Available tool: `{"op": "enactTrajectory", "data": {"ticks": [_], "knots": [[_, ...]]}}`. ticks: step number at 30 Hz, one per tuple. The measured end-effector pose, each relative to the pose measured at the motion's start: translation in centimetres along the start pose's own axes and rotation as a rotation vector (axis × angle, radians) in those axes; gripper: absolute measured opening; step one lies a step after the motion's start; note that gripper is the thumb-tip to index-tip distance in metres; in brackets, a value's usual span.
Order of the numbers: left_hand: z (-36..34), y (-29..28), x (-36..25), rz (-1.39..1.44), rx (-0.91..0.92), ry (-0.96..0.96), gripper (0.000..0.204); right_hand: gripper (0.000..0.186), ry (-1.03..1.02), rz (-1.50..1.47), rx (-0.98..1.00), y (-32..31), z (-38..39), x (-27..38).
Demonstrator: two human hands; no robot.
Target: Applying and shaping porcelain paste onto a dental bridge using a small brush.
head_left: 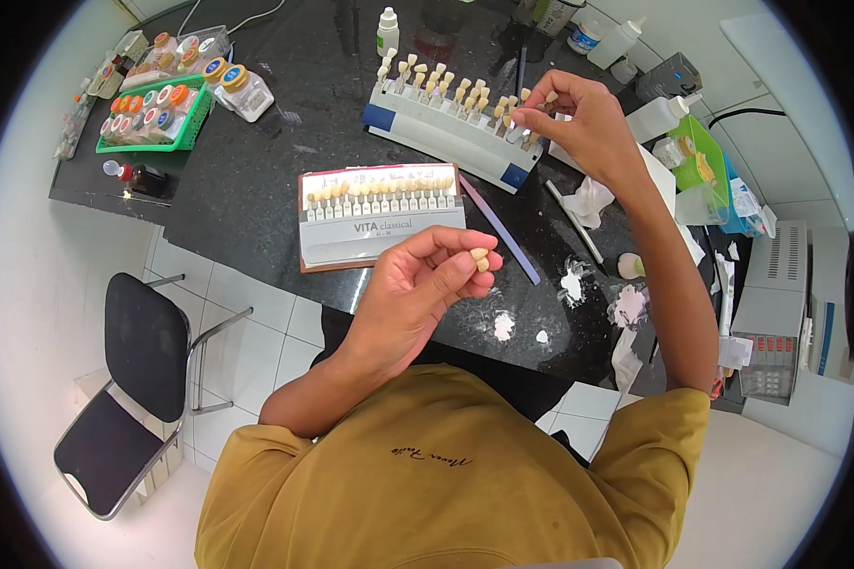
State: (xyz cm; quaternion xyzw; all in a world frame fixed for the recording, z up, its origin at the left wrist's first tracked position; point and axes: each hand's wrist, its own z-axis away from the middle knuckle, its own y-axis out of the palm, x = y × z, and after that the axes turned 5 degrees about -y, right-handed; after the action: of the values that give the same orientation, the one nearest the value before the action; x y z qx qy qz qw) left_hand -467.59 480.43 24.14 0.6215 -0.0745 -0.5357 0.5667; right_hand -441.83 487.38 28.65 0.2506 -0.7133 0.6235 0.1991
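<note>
My left hand (427,294) pinches a small cream tooth-shaped piece (479,260) between thumb and fingers, just in front of a flat grey shade guide (380,247) with a row of tooth tabs. My right hand (569,123) has its thumb and fingers closed on a tooth tab (550,98) at the right end of a long raised shade-guide rack (408,137), which carries several tabs and has blue end panels. A purple stick (505,237) lies beside the flat guide. A pen-like metal tool (574,223) lies below my right hand, beside crumpled white tissue (593,204).
Trays of jars (147,123) stand at the back left, a dropper bottle (387,30) behind the rack. Bottles and green bins (702,175) line the right. Powder piles (571,284) lie on the black counter (237,218). A chair (142,341) is left, a grey machine (769,284) far right.
</note>
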Motion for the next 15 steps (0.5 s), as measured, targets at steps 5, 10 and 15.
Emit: {"op": "enactTrajectory", "data": {"ticks": [5,10,15], "knots": [[0.1,0.0,0.0,-0.008,0.002,0.015,0.023,0.023,-0.073,-0.022,-0.027,0.1,0.2,0.9],[0.0,0.1,0.3,-0.007,0.001,0.009,0.024,0.021,-0.136,-0.009,-0.019,0.2,0.3,0.8],[0.3,-0.2,0.3,0.002,-0.004,0.017,0.024,0.023,-0.146,0.105,-0.053,-0.1,0.6,1.3]]}}
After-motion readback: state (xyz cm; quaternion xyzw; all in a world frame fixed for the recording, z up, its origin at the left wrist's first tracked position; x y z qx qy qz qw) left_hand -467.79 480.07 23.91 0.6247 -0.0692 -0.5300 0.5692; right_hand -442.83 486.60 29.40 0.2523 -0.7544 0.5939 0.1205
